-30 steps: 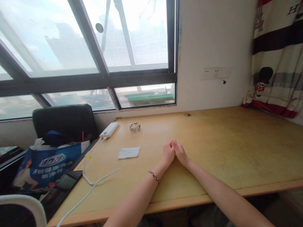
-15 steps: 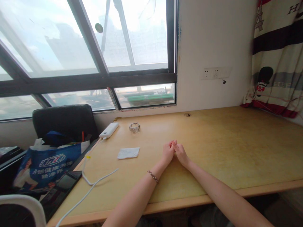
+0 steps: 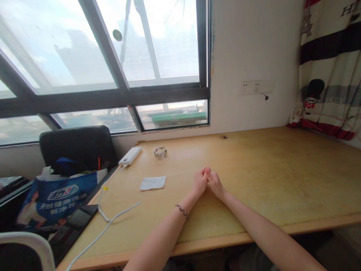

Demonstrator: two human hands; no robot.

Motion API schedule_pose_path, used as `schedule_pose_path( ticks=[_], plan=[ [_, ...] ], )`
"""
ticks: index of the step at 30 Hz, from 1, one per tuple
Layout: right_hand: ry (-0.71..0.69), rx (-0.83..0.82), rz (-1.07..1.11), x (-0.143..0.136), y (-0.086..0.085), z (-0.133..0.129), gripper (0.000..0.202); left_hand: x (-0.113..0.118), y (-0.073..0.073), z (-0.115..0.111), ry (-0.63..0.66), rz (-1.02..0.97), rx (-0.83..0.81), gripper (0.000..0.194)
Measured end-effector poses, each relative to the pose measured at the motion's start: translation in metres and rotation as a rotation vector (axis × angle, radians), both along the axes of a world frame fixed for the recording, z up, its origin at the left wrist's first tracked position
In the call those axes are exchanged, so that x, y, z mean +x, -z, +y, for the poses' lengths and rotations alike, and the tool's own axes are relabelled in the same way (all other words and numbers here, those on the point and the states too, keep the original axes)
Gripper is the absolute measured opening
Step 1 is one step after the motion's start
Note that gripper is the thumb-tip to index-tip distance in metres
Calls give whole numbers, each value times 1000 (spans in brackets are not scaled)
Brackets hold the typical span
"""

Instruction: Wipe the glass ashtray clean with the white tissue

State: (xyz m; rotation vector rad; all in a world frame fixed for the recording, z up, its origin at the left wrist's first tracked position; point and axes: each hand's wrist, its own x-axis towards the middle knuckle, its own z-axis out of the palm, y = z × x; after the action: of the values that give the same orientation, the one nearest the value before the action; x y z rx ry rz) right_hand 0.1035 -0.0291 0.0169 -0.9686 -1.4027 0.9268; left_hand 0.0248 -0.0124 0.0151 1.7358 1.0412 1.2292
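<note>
Pale wood is carrying both forearms: the left hand and right hand are resting on the tabletop near its middle, curled loosely shut, knuckles touching, gripping nothing. Nearest them, a white napkin is lying toward the left edge, with a glass ashtray and power bank near the far edge. Keeping the wrists planted should be holding them steady, I'd judge. Since a second ago, nothing is differing but a slight camera shift.

Left hand: curled, empty, resting mid-desk, fingertips touching the right hand.
Right hand: curled, empty, resting beside it.
</note>
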Motion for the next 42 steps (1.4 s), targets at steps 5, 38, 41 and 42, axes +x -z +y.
schedule_pose_path(
  ticks=[5, 38, 41, 42],
  plan=[
    [-9, 16, 34, 0, 3, 2, 48, -4, 0, 3, 40, 53, -33, 40],
    [333, -388, 458, 35, -5, 27, 57, -49, 0, 26, -886, 1061, -26, 63],
    [333, -401, 468, 34, -4, 27, 56, -52, 3, 30, -887, 1056, -70, 65],
    [333, -399, 469, 33, -4, 27, 56, -52, 3, 30, -883, 1054, -74, 65]
  ],
)
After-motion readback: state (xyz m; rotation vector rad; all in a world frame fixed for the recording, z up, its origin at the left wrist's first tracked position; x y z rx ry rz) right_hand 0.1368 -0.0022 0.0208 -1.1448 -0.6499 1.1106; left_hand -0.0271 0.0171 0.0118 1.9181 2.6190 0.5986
